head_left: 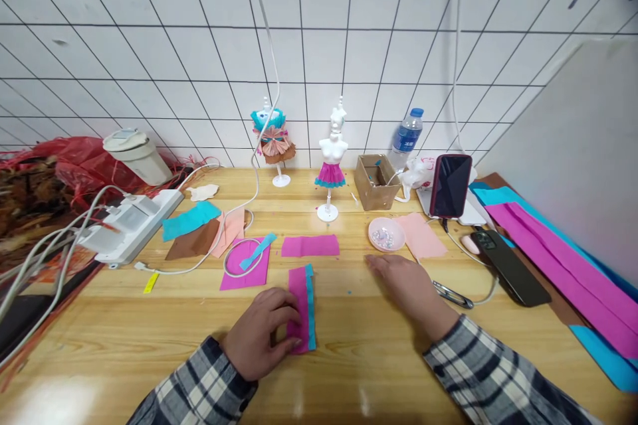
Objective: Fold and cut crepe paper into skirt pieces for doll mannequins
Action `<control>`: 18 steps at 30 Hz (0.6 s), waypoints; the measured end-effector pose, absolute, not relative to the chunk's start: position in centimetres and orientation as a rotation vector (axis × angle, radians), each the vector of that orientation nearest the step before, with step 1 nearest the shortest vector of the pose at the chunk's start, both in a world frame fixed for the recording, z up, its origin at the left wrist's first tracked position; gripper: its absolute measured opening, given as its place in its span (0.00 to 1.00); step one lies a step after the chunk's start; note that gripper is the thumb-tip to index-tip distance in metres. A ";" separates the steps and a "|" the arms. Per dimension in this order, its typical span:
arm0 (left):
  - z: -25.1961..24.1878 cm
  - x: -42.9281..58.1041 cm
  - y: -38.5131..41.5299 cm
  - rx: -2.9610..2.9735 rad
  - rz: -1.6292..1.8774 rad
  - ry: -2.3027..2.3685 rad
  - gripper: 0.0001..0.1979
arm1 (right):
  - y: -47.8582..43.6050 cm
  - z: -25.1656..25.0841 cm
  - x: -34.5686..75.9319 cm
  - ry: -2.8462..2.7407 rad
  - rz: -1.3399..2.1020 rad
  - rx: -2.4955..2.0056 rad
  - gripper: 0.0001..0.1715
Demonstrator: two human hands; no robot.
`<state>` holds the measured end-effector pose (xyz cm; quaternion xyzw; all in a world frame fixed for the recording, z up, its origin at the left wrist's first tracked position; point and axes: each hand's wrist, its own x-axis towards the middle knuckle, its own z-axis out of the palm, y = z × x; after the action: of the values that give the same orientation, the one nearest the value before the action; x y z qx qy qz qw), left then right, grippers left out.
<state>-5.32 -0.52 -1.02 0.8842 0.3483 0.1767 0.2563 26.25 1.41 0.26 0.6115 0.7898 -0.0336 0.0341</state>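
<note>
The magenta strip [302, 295] w/ blue edge lies on the table [359, 365], left of the pink bowl [373, 238] & nearer to the person. The left hand [263, 332] rests on it, fingers loosely curved, thumb apart. The right hand [406, 285] is just in front of the bowl; fingers partly hidden, so can't tell if it grips sth. Behind-left of bowl stands a mini mannequin [333, 150] w/ skirt.

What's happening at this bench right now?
A person has the left hand on a magenta piece with a blue strip along its right edge, lying flat on the wooden table. The right hand is palm down near a pink bowl of small shiny bits. Farther back stands a small white mannequin in a blue-trimmed magenta skirt, with a more fully dressed one left of it.
</note>
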 end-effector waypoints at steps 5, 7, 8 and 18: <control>-0.8 -5.3 -0.7 2.398 0.477 0.945 0.08 | 1.4 -0.2 25.3 2.347 -0.127 1.986 0.10; -0.7 -5.3 -0.8 2.391 0.485 0.945 0.08 | 0.9 -0.1 25.6 2.422 -0.180 1.993 0.10; -0.7 -5.3 -0.8 2.388 0.489 0.943 0.08 | 0.7 0.0 26.0 2.494 -0.237 1.998 0.10; -1.0 -4.3 -1.6 2.418 0.456 0.929 0.11 | 7.5 11.0 28.9 3.034 -0.151 2.432 0.18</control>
<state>-4.32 -1.57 -0.96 0.8894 0.3417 0.1677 0.2530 28.88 7.50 11.01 0.5816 0.7256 -0.0361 -0.3659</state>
